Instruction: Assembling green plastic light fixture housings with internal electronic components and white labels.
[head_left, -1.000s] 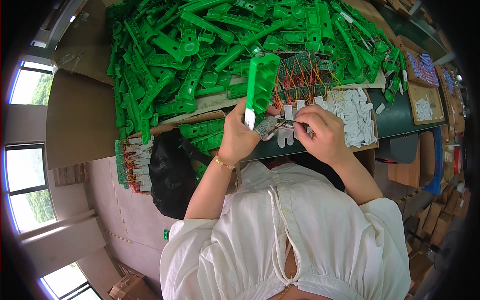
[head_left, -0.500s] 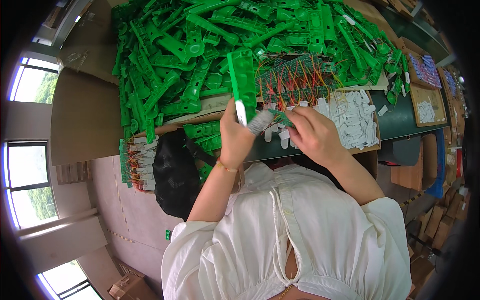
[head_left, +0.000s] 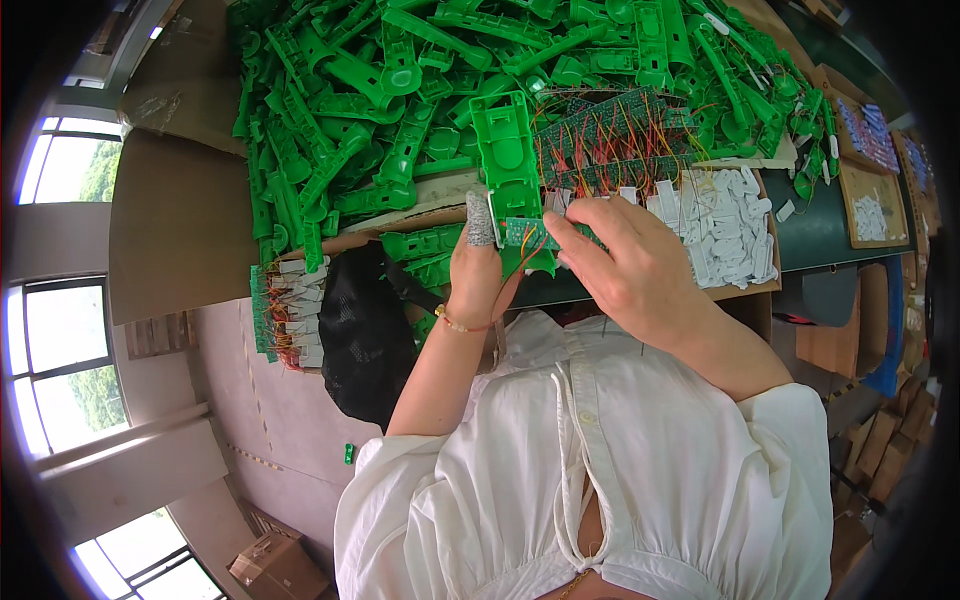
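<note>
My left hand point(head_left: 473, 280) grips a long green plastic housing point(head_left: 507, 150) by its lower part, the hollow, ribbed inside facing me. A grey knitted cover point(head_left: 480, 218) wraps the left thumb. A narrow white piece point(head_left: 494, 212) sits along the housing's left edge. Across the housing's lower end lies a small green circuit board point(head_left: 522, 234), with red and yellow wires hanging from it. My right hand point(head_left: 635, 270) pinches the board's right end between thumb and fingers; those fingertips partly hide it.
A large heap of green housings point(head_left: 345, 100) fills the far side. Wired circuit boards point(head_left: 620, 135) lie behind my hands, with white plastic pieces point(head_left: 725, 230) to their right. A black bag point(head_left: 365, 335) hangs left of my forearm, beside more wired boards point(head_left: 265, 315).
The housing has turned so its hollow inside faces me more. The circuit board has come down level against the housing's lower end, its wires now visible. The whole view has shifted slightly.
</note>
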